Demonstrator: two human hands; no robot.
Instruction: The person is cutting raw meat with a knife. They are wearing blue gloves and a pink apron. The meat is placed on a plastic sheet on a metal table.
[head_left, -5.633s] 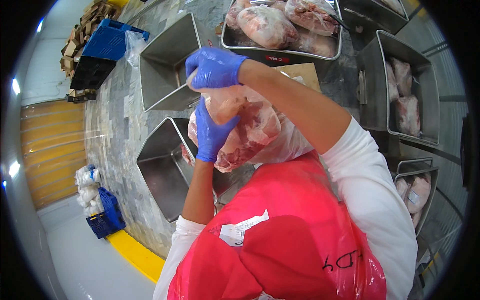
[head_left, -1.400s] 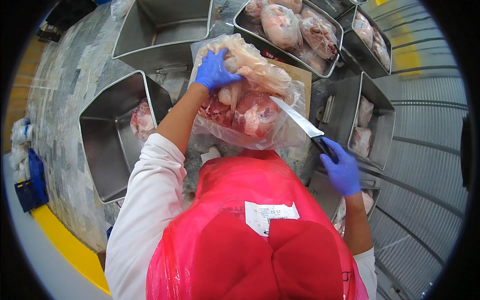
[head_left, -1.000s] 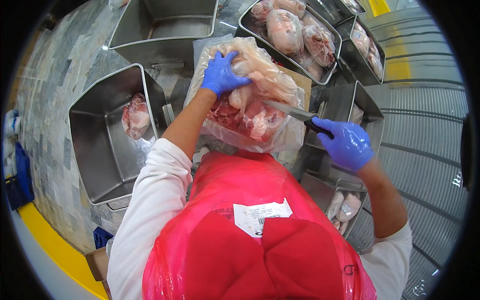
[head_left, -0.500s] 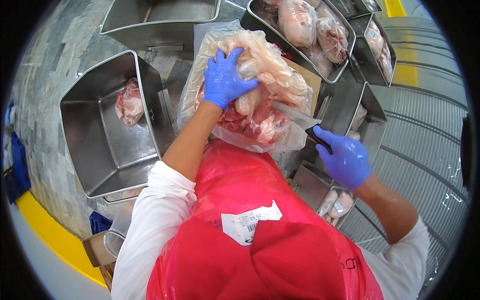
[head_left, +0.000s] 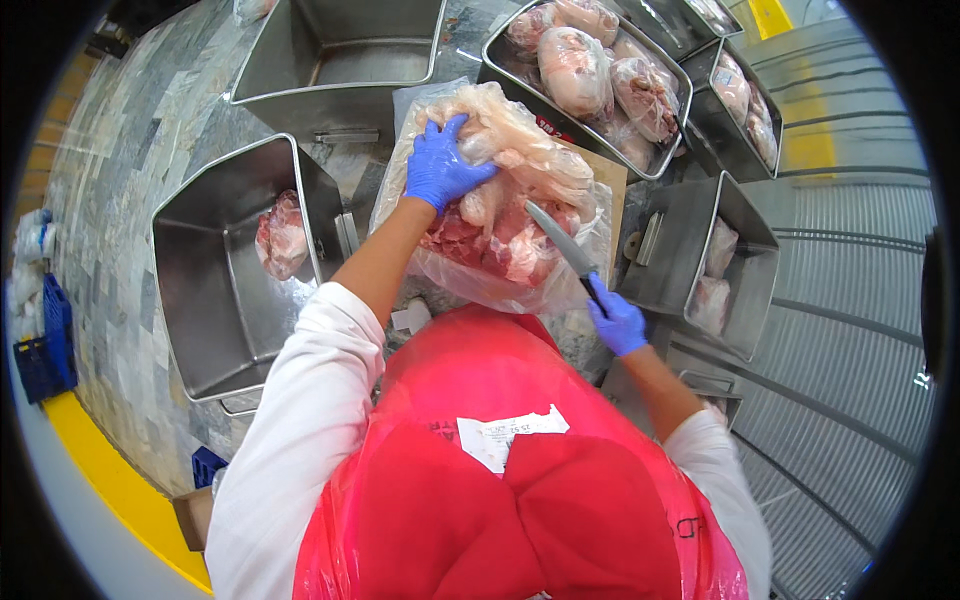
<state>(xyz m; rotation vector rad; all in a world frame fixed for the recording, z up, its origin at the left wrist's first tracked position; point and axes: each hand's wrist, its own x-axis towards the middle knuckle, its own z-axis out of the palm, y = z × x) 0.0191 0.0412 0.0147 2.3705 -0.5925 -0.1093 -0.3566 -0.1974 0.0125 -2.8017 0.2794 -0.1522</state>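
A large piece of raw meat with a thick pale layer of fat (head_left: 550, 170) lies on clear plastic wrap on a cardboard box (head_left: 606, 180) in front of me. My left hand (head_left: 445, 167), in a blue glove, rests on the fat with its fingers spread. In my blue-gloved right hand (head_left: 618, 322) is a knife (head_left: 563, 240), held by its black handle. The blade points up and to the left, its tip at the red part of the meat. Whether the tip cuts in or only lies on the surface, I cannot tell.
At the left a metal bin (head_left: 225, 290) holds one piece of meat (head_left: 282, 236). Another metal bin (head_left: 345, 95) stands behind it. A bin of wrapped meat (head_left: 575, 70) is at the back right. One more metal bin (head_left: 735, 290) with wrapped pieces stands at the right.
My right hand has moved left and closer to my body, and the knife now points more steeply upward. My left hand stays on the fat. The whole view has shifted slightly.
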